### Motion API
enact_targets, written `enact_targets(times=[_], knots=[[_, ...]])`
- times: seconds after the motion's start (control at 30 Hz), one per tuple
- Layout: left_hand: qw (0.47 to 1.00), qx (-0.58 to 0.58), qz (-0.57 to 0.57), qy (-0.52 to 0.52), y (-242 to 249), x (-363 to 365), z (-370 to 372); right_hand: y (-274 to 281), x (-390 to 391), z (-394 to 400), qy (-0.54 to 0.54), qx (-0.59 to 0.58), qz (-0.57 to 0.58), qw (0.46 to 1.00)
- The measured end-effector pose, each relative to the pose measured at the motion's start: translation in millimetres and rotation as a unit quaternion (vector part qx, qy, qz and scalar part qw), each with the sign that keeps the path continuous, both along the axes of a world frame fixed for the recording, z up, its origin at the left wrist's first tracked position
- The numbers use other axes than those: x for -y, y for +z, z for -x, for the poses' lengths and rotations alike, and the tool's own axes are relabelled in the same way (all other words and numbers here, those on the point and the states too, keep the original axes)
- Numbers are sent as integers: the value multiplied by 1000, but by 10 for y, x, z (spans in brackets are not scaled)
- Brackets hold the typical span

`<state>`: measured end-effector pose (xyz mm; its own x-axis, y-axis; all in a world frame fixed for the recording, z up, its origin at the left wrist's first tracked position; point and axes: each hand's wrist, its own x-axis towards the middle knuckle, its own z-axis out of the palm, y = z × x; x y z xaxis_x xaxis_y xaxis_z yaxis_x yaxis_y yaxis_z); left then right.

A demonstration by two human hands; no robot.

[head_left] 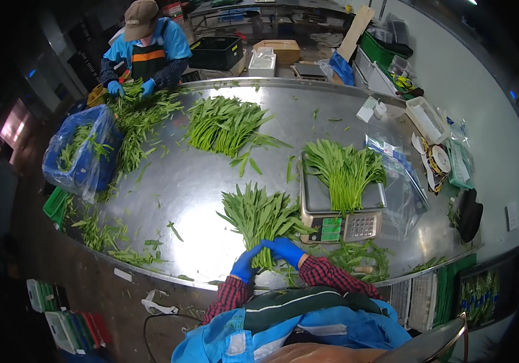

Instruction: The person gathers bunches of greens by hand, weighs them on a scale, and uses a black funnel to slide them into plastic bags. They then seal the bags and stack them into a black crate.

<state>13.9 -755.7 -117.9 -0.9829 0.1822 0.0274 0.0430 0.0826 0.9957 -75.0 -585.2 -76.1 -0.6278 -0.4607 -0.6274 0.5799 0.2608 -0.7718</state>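
My left hand (244, 264), in a blue glove, is closed around the lower stems of a bunch of water spinach (260, 213) at the table's near edge. From the other side, my right hand (283, 249), gloved alike, grips the same stems. The leaves fan out away from me. Just to the right stands a digital scale (363, 226) with a lit green display. On its pan lies a second bunch (347, 172), stems toward me. Farther back a larger pile of greens (223, 124) rests on the metal table (193, 181).
A co-worker (147, 51) in blue gloves handles a heap of greens (141, 121) at the far left. Nearby is a blue lined bin (78, 160). Plastic bags (401, 193), a tape roll (439, 158) and a white tray (427, 121) lie along the right side. Loose leaves (356, 257) litter the near edge.
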Motion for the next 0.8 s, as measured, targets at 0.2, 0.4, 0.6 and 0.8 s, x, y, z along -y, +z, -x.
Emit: enact_targets(times=[0.2,0.4,0.6,0.8], knots=[[950,210,-232,0,589,-95,144,-296,-217,-9,25,-150,0,988],[935,241,-261,16,276,-147,158,-157,-228,-93,-9,-166,67,984],[833,373,-398,97,532,-97,242,-235,-400,-73,-135,58,233,961],[887,291,-329,143,573,-234,251,271,-238,-66,-214,248,371,869]])
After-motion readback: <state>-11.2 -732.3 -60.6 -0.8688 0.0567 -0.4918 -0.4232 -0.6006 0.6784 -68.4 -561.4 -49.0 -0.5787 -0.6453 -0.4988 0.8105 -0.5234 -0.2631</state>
